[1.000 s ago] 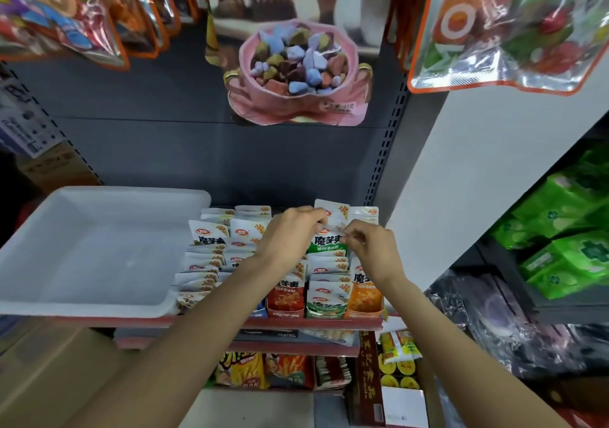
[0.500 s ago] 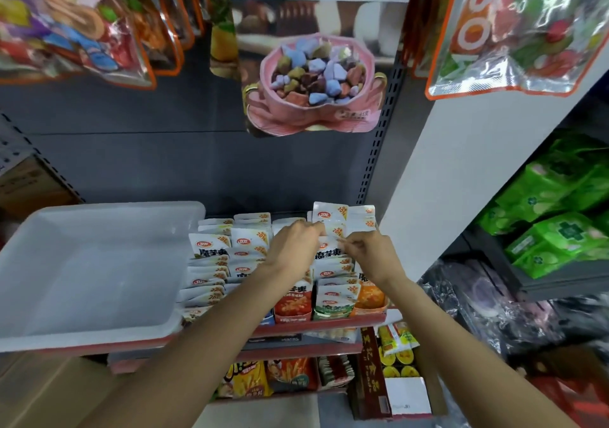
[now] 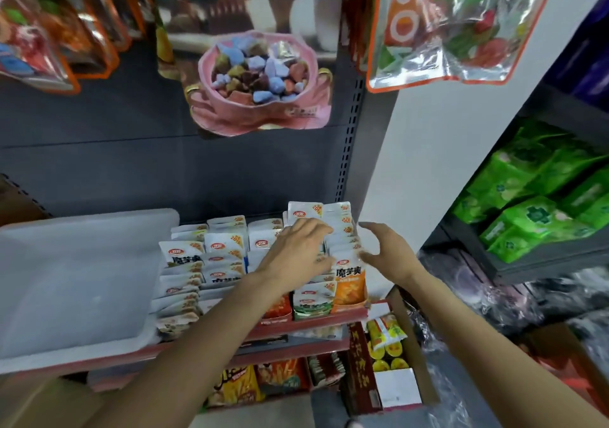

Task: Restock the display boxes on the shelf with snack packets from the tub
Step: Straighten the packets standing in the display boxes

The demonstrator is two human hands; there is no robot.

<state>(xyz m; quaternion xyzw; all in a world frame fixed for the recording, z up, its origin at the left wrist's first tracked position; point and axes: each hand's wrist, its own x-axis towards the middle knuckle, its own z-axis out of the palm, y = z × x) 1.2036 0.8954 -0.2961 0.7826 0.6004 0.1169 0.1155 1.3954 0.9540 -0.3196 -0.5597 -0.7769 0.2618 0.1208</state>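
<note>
Shop shelving [image 3: 99,170] fills the head view. Snack packets [image 3: 227,256] stand in display boxes [image 3: 329,312] beside the white tub [image 3: 82,279]. Left hand [image 3: 298,251] presses flat on packets; right hand [image 3: 387,249] hovers unclenched, holding nothing.

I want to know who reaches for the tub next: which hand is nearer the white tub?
Left. The left hand lies on the packet rows right of the white tub; the right hand is open beyond the rightmost row, farther away.

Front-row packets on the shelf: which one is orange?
The rightmost front packet, below the open right hand. Its lower half is orange; its neighbour is green, the next red.
</note>
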